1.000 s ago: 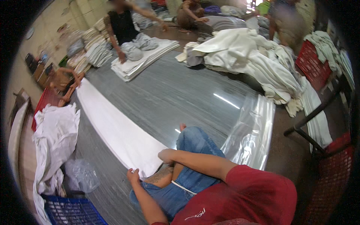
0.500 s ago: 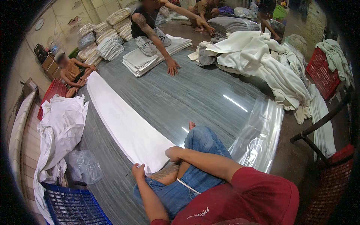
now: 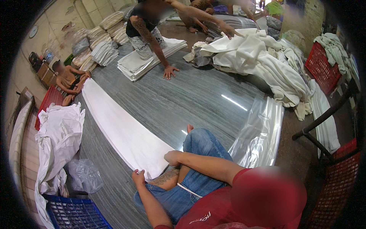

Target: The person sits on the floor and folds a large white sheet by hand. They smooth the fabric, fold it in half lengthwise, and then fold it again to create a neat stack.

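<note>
A long folded white cloth [image 3: 126,139] stretches across the grey striped floor, from my crossed legs to a co-worker [image 3: 70,78] seated at the far left. My left hand [image 3: 138,177] pinches its near left corner, the fingers closed on the edge. At the near right corner, my right hand [image 3: 174,157] is closed in a fist around the fabric. Between the two hands the near edge lies just beyond my shin. The co-worker's hands are at the cloth's far end.
A blue crate [image 3: 76,212], a clear plastic bag [image 3: 84,175] and a crumpled white cloth [image 3: 61,126] lie left. Clear plastic sheets [image 3: 259,129] and a heaped cloth pile [image 3: 255,57] lie right. Another person [image 3: 146,34] leans over a folded stack [image 3: 127,66].
The whole view has shifted a little, moving the scene slightly left. The leaning person's outstretched arm has swung right, toward the heaped cloth. My hands keep their hold on the white cloth's corners.
</note>
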### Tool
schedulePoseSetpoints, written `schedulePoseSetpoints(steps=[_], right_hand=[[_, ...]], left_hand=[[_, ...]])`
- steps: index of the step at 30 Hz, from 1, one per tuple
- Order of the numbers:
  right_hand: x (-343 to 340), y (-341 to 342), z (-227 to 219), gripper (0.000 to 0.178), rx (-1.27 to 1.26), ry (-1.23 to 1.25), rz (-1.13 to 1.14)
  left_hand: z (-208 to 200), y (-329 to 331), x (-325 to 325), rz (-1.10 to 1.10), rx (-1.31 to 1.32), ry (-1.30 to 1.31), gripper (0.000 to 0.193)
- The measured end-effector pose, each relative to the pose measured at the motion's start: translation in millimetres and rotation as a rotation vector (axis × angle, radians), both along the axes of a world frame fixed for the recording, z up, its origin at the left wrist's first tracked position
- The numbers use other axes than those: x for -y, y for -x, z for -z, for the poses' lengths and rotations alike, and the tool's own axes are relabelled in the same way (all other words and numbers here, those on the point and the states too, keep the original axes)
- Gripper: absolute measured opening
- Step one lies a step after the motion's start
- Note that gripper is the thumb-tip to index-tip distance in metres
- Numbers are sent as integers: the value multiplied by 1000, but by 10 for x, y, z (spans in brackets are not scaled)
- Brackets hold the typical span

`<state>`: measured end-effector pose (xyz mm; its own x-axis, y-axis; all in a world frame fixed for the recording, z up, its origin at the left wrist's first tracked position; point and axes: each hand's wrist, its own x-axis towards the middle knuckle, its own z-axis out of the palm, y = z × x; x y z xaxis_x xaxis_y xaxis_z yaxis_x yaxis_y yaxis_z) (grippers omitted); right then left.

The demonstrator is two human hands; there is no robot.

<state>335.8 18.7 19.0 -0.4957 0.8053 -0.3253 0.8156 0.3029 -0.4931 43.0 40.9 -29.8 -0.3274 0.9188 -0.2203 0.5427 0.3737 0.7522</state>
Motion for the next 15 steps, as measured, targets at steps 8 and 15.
schedulePoseSetpoints(steps=[8, 15], right_hand=[[9, 43, -64, 20, -18, 1, 19], [33, 8, -42, 20, -23, -14, 30]], left_hand=[[51, 80, -13, -6, -33, -42, 58], [-59, -11, 25, 2, -36, -1, 58]])
